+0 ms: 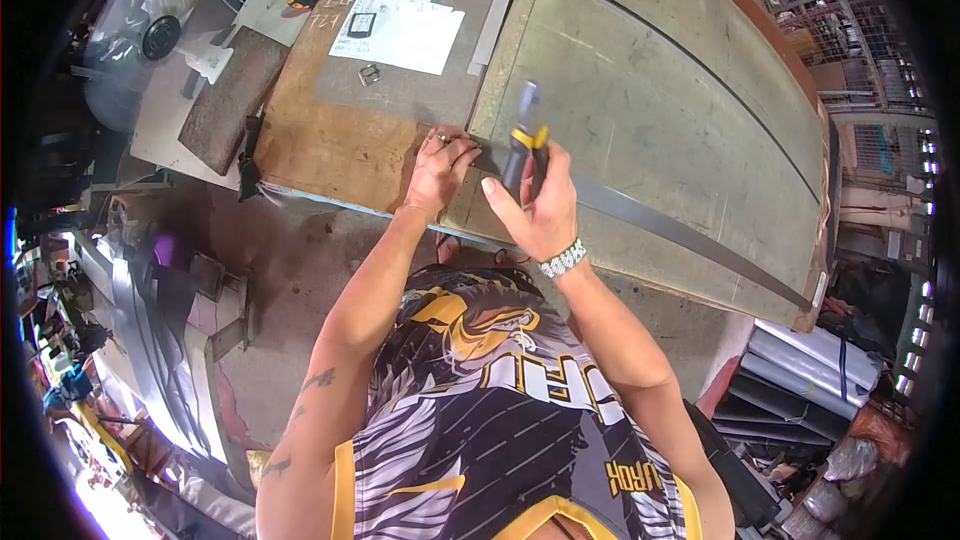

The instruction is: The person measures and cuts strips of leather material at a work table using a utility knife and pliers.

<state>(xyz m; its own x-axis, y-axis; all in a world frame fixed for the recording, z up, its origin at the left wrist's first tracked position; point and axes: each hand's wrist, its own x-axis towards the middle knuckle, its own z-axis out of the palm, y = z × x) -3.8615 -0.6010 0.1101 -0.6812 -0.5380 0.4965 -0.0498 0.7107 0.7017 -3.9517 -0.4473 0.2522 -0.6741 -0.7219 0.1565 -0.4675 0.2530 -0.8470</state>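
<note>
My left hand (440, 172) is at the front edge of the table, its fingers curled and closed on the near end of a long, flat dark grey strip (680, 225). The strip runs right across the board to its far right corner. Just to the right, my right hand (540, 208) grips a plier-like hand tool (527, 137) with black-and-yellow handles. Its silver head points away from me and is blurred, so the jaws' shape cannot be made out. The tool is held above the strip, and my fingers partly hide its handles.
A greenish board (640, 90) covers the right of the table. Written paper sheets (400, 35), a small square metal piece (370, 74) and a dark flat slab (235, 100) lie left. Silver rolls (810, 370) stack at lower right; a bench (215, 330) stands at left.
</note>
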